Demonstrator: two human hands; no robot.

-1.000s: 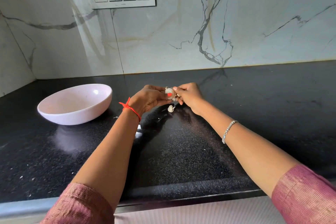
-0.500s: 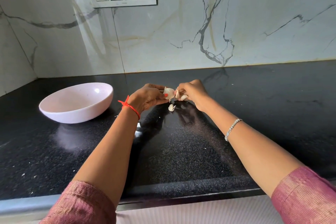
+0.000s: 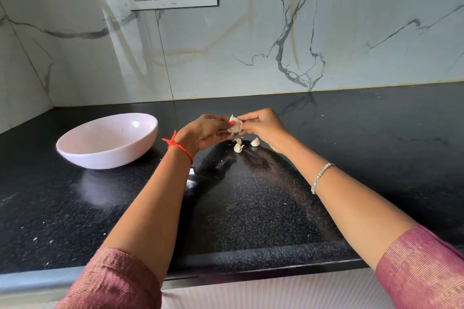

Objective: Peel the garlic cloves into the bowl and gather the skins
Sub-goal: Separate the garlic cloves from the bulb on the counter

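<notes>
Pinching a garlic bulb (image 3: 234, 128) together, left hand (image 3: 202, 133) and right hand (image 3: 263, 128) may drop it among loose cloves (image 3: 237, 148), right of the bowl (image 3: 108, 158), if a tug slips.

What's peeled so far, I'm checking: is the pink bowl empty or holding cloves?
Empty: the pink bowl shows only its bare inner surface.

Both forearms outstretched, left hand (image 3: 204, 133) pinching, right hand (image 3: 264, 127) pinching

You hold the garlic bulb (image 3: 234, 127) aloft; the pink bowl (image 3: 100, 158) stands upright, left.
Loose white cloves (image 3: 255, 142) lie just beneath the bulb.
</notes>
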